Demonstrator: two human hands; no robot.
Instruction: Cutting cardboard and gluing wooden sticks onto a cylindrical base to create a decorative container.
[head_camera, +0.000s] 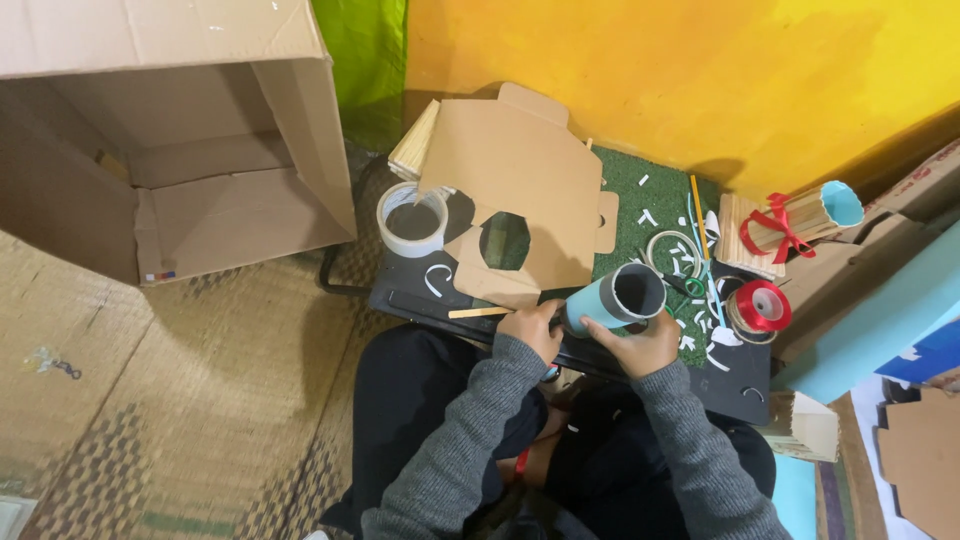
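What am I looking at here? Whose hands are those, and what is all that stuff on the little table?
There is no machine here. The picture comes from a camera worn on a person's head, looking down, so you see their own arms in grey sleeves. Both hands hold a blue tube: the left hand at its near end, the right hand underneath. A wooden stick lies beside the left hand. On the dark board lie a cut piece of cardboard, a roll of tape, a spool of red ribbon and small white scraps. A big open box stands on the woven mat.
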